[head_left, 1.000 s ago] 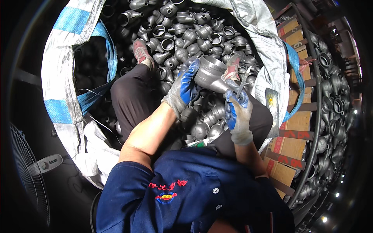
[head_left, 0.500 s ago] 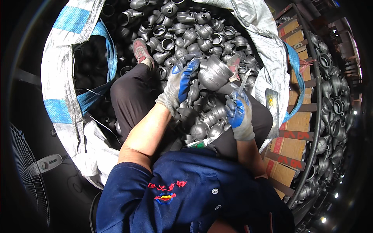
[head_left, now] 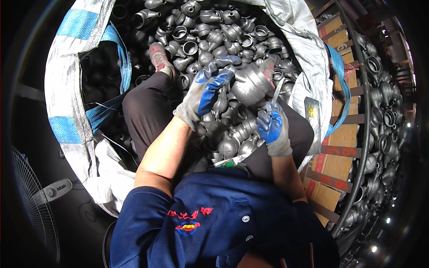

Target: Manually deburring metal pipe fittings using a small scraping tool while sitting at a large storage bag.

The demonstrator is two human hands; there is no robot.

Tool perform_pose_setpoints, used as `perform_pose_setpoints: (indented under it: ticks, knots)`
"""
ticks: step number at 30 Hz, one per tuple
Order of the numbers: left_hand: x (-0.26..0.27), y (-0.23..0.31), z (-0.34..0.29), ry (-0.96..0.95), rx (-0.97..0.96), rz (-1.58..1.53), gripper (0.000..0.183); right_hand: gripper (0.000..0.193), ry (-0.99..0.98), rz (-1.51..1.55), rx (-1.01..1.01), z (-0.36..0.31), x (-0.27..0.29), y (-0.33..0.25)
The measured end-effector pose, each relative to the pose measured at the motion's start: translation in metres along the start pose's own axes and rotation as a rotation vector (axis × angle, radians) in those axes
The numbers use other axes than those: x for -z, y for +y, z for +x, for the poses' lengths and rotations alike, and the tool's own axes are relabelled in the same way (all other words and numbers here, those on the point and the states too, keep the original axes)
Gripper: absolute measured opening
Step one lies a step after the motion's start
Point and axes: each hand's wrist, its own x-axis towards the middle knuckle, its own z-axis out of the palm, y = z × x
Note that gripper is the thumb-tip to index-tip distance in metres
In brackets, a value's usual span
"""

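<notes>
My left hand (head_left: 206, 91), in a grey glove with blue coating, grips a dark grey, round-bodied hollow part (head_left: 251, 85) by its left end. Its raised collar faces right. Closed round a narrow metal blade (head_left: 278, 91) is my right hand (head_left: 272, 125), gloved alike. The blade points up beside the part's right side; whether the two touch I cannot tell. Beneath both hands, between my legs, lies a heap of similar grey parts (head_left: 229, 146), many with a bulb-shaped body and a narrow neck.
A white woven bulk bag (head_left: 69, 102) with blue straps surrounds the heap and my legs. Right of it stand cardboard sheets (head_left: 342, 143) behind a metal rack, with more grey parts (head_left: 386, 118) beyond. A fan (head_left: 33, 201) stands at lower left.
The part in my left hand has turned, and its collar now shows more toward the right. The blade leans a little differently, and my right hand has shifted slightly left.
</notes>
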Motion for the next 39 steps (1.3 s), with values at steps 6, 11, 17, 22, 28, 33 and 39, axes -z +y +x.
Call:
perform_pose_setpoints:
  ticks: [6, 11, 17, 22, 28, 33, 39]
  knots:
    - [-0.006, 0.008, -0.001, -0.055, -0.002, 0.085, 0.036, 0.009, 0.021, 0.125, -0.046, 0.002, 0.013, 0.001]
    - [-0.005, 0.009, -0.001, -0.096, -0.022, 0.139, 0.038, 0.020, 0.014, 0.194, -0.147, 0.002, 0.022, 0.007]
    - [-0.006, 0.012, -0.003, -0.089, -0.026, 0.207, 0.038, 0.025, 0.172, 0.142, -0.195, 0.000, -0.002, 0.004]
    - [-0.010, 0.014, -0.005, -0.086, 0.022, 0.100, 0.037, 0.026, 0.056, 0.128, -0.184, -0.002, 0.009, 0.006]
    - [-0.010, 0.014, -0.004, -0.103, 0.006, 0.055, 0.037, 0.026, 0.058, 0.001, -0.181, -0.004, 0.009, 0.007]
    - [-0.006, 0.010, -0.004, -0.126, -0.055, 0.091, 0.038, 0.027, 0.048, -0.059, -0.177, -0.005, 0.004, 0.008]
    - [-0.007, 0.007, -0.004, -0.103, 0.030, 0.054, 0.051, 0.029, 0.052, 0.070, -0.175, -0.003, -0.007, 0.008]
